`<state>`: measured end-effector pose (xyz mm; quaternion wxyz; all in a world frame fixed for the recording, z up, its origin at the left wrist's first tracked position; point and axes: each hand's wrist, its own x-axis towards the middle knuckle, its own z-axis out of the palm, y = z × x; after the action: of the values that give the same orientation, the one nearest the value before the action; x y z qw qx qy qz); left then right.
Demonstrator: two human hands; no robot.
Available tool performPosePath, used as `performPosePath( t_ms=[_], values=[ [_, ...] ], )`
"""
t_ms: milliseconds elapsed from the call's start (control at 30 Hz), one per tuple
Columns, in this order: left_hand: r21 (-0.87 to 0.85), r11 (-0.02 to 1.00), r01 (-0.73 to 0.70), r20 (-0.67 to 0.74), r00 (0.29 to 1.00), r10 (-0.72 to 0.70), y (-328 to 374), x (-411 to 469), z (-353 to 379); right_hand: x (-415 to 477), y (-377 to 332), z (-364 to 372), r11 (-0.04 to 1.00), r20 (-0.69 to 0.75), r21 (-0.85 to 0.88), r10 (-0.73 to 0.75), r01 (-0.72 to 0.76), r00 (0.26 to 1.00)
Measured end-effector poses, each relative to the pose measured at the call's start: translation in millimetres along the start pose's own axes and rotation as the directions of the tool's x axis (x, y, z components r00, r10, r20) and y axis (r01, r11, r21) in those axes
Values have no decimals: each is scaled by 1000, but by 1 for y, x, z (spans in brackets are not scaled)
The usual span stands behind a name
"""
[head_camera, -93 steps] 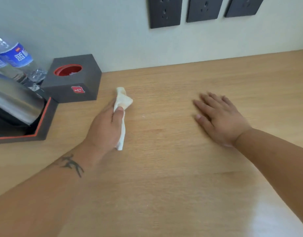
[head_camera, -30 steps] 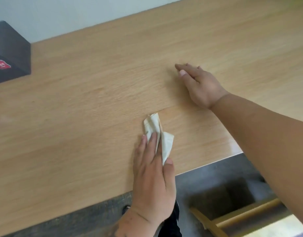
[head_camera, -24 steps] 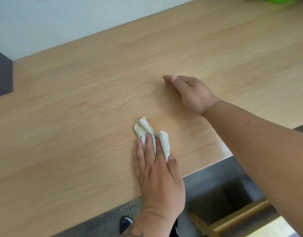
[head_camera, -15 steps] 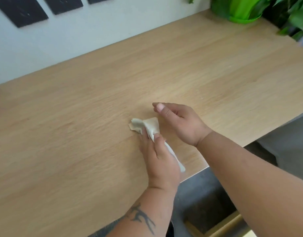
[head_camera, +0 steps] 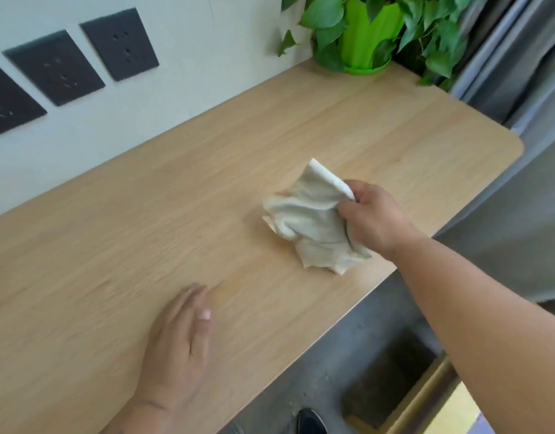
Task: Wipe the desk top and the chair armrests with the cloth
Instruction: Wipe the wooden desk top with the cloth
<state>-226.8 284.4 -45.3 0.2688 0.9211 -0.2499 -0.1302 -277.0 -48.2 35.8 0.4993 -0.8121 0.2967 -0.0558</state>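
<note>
A crumpled off-white cloth (head_camera: 310,219) lies partly unfolded on the light wooden desk top (head_camera: 144,220), right of the middle. My right hand (head_camera: 374,219) grips the cloth's right side, with one corner sticking up past my fingers. My left hand (head_camera: 177,346) rests flat on the desk near its front edge, fingers apart, holding nothing. A wooden part of the chair (head_camera: 426,399) shows below the desk edge at the lower right; its armrests cannot be made out.
A green potted plant (head_camera: 368,36) stands at the desk's far right corner. Three dark wall sockets (head_camera: 55,67) sit on the wall behind. Grey curtains (head_camera: 520,89) hang at the right. A dark shoe (head_camera: 310,422) shows on the grey floor.
The cloth has passed from my left hand to my right hand and opened out. My left hand now lies flat near the front edge. The view has swung right, showing the plant.
</note>
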Motion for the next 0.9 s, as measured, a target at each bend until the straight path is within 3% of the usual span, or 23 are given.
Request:
performPosePath(
  t_ms=[67, 133, 200, 267, 333, 433, 500, 600, 700, 900],
  values=[
    [173, 983, -65, 44, 997, 59, -14, -5, 7, 16, -3, -21, 999, -113, 46, -21, 26, 993],
    [213, 975, -65, 40, 998, 58, -16, -4, 12, 36, -1, -33, 999, -164, 29, -37, 42, 986],
    [235, 969, -80, 7, 997, 81, -16, 0, 15, 60, 14, -35, 965, -140, -263, -59, 21, 988],
    [257, 959, -121, -27, 991, 132, -17, 2, 16, 77, 38, -22, 783, -2, -622, -37, 28, 999],
    [268, 953, -144, -39, 986, 160, -18, 5, 17, 90, 63, 1, 678, 58, -733, -19, 55, 998],
    [281, 947, -157, -18, 985, 169, -18, 8, 19, 106, 78, 19, 725, -62, -688, -88, 21, 994],
    [288, 945, -153, 4, 987, 159, -19, 7, 21, 104, 77, 23, 791, -66, -611, -89, 31, 994],
    [302, 939, -164, 1, 985, 172, -18, 6, 20, 86, 72, 40, 808, 46, -545, -236, 223, 971],
    [305, 942, -139, 9, 990, 143, -16, 4, 19, 60, 69, 61, 748, 211, -522, -352, 410, 912],
    [291, 949, -120, -7, 992, 127, -13, 0, 18, -27, 70, 91, 693, 415, -417, -430, 588, 801]
  ],
)
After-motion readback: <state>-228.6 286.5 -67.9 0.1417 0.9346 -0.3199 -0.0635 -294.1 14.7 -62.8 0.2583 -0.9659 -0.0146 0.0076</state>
